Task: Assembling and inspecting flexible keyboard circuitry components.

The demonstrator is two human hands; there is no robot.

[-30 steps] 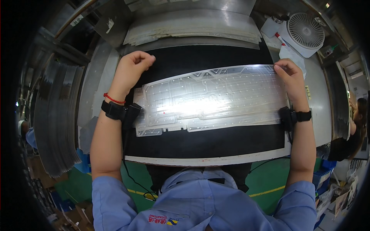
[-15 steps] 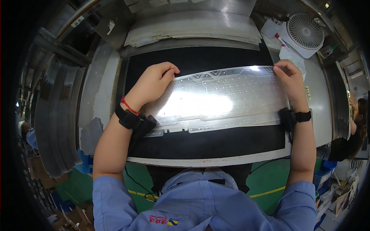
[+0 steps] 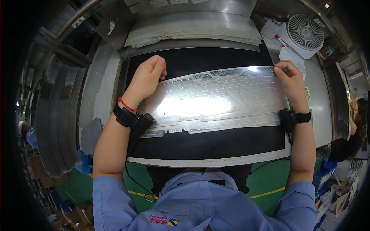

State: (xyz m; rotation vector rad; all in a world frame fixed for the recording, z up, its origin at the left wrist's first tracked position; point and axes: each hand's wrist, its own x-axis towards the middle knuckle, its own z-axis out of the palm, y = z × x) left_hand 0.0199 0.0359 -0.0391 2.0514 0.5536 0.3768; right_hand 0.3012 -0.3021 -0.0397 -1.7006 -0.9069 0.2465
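- Since a second before, the left hand (image 3: pixel 148 75) had left the sheet's near-left corner and travelled inward along its top edge; it was curled into a loose fist, knuckles pressing on the clear membrane sheet (image 3: pixel 216 102) rather than pinching it. The sheet itself had barely shifted.
- The membrane sheet, a long transparent film printed with pale circuit tracks and dots, lay flat across the black mat (image 3: pixel 208 142), its long side running left to right, glare washing out its middle.
- The right hand (image 3: pixel 291 79) pinched the sheet's far-right corner between thumb and fingers, as it had a second earlier.
- Judging by this, the sheet was already laid out and pinned at both ends; the pressing or wiping pass looked only begun at the left, with most of the length toward the right not yet covered.
- Black mat showed bare in front of and behind the sheet, giving room to slide along it.
- The desk (image 3: pixel 216 161) ended at a pale front edge close to the body.
- Beyond the mat a stack of similar sheets (image 3: pixel 192 32) sat well apart; a small white fan (image 3: pixel 306 32) stood far right.
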